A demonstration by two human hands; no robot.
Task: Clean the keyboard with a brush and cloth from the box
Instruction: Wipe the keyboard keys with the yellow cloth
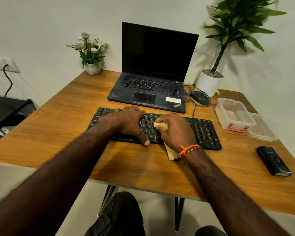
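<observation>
Two hands work a black keyboard lying across the middle of the wooden tabletop, just in front of an open laptop w/ a dark screen. Left hand lies flat on the keys' left half, fingers straight and spread, thumb hooked over the near edge, apparently bracing the board. Right hand has its fingers curled tight round a bunched yellow cloth, pressing it onto the central keys; a loose tail of cloth hangs out under the wrist onto the tabletop. An orange thread bracelet circles that wrist.

Toward the right edge sits the clear plastic box w/ red clips, open, its lid lying just beside it. No brush can be made out; a flat black object near the right edge can't be identified.

Judging by the grip, the wipe stage is under way, approx. mid-board, w/ the number pad end not yet reached.

Risks: hard rubbing could snag a keycap edge and pop it loose; the trailing cloth tail may drag grit back over wiped keys; if the bracing hand lifts, the board could skid toward the laptop. A wide stroke right might catch the mouse cable near the far right corner.
</observation>
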